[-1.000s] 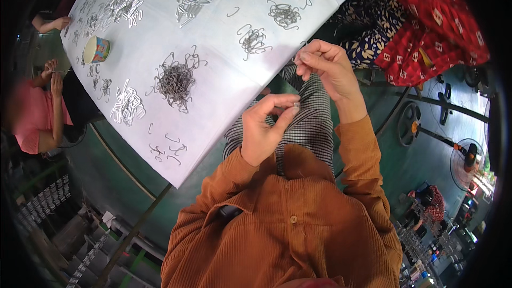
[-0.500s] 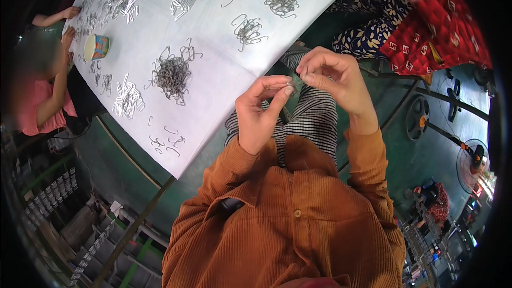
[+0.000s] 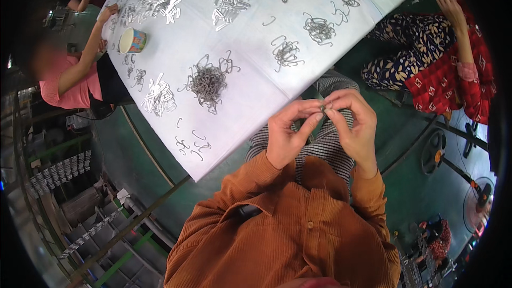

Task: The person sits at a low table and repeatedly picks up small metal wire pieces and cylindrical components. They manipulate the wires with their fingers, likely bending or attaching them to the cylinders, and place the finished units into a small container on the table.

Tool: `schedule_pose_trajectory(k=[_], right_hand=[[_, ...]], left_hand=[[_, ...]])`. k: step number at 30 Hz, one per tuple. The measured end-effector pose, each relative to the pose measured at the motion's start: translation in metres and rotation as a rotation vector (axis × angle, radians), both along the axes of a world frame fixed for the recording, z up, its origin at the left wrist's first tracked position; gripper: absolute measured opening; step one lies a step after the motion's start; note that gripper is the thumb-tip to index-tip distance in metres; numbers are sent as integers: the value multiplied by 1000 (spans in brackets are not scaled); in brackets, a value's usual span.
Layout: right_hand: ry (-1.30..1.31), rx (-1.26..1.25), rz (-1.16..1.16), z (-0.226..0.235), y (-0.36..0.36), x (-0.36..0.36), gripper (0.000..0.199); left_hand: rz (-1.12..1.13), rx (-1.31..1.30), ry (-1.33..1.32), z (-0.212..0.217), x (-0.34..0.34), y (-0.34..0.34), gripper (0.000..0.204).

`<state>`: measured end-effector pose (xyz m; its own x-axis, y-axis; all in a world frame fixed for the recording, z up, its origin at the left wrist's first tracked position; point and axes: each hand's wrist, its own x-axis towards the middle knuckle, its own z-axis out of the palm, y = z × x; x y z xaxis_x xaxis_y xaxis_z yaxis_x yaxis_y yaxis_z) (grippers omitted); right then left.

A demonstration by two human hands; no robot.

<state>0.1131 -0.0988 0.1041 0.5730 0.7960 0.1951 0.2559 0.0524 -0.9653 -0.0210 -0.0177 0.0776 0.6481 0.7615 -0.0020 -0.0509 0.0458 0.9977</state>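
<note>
My left hand (image 3: 290,133) and my right hand (image 3: 353,130) meet over my lap, just off the near edge of the white-covered table (image 3: 250,109). Thumb and fingers of each are pinched together, the tips almost touching. Something small and dark sits between them, too small to name. Closest on the tabletop is a dense heap of bent wire hooks (image 3: 207,84). Loose hooks (image 3: 198,137) are scattered by the table corner, and a pile of short shiny metal strips (image 3: 159,97) lies left of the heap.
A patterned paper cup (image 3: 133,40) stands near the left edge. More hook piles (image 3: 320,30) and strip piles (image 3: 230,3) cover the far part. One person in pink (image 3: 72,77) sits left, another in red (image 3: 445,82) right. A fan (image 3: 477,200) stands at the right.
My hands, apart before, have come together at the fingertips. The view has shifted, so the table appears farther right. The person in red has raised a forearm.
</note>
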Motion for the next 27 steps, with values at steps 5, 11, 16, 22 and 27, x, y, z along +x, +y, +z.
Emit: schedule_pose_trajectory(k=[5, 11, 16, 22, 27], right_hand=[[5, 66, -22, -2, -4, -5, 9], [-69, 59, 17, 6, -2, -6, 10], [-79, 128, -61, -10, -7, -6, 13], [-2, 59, 43, -26, -14, -3, 10], [-68, 66, 3, -25, -23, 1, 9]], left_hand=[[147, 581, 292, 1, -11, 71, 26], [260, 932, 639, -57, -7, 235, 23], [127, 1187, 844, -110, 4, 295, 19], [30, 1080, 858, -96, -15, 288, 38], [16, 468, 624, -41, -9, 234, 31]])
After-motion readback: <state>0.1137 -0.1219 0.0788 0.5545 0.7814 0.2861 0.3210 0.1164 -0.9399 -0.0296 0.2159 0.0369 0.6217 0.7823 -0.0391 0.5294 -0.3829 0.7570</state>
